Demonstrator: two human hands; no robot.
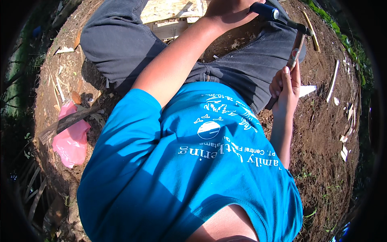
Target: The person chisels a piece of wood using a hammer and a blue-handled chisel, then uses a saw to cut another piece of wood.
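Note:
My left hand (236,12) is at the top edge, closed round a tool with a blue cylindrical handle (264,10). That handle's pale round end points right; the tool's other end is hidden. My right hand (287,82) grips the brown wooden handle of a hammer (296,50), whose fingers wrap its lower part. The dark hammer head sits just right of the blue handle's end; whether they touch I cannot tell. Pale wood (169,9) lies between my bent legs at the top, partly cut off by the frame.
Dark trousers (121,44) frame the work spot. A pink plastic bag (71,139) lies on the soil at left under a piece of wood (66,124). Wood slivers (333,81) and chips are scattered on the right. A pale pointed piece (307,90) shows beside my right hand.

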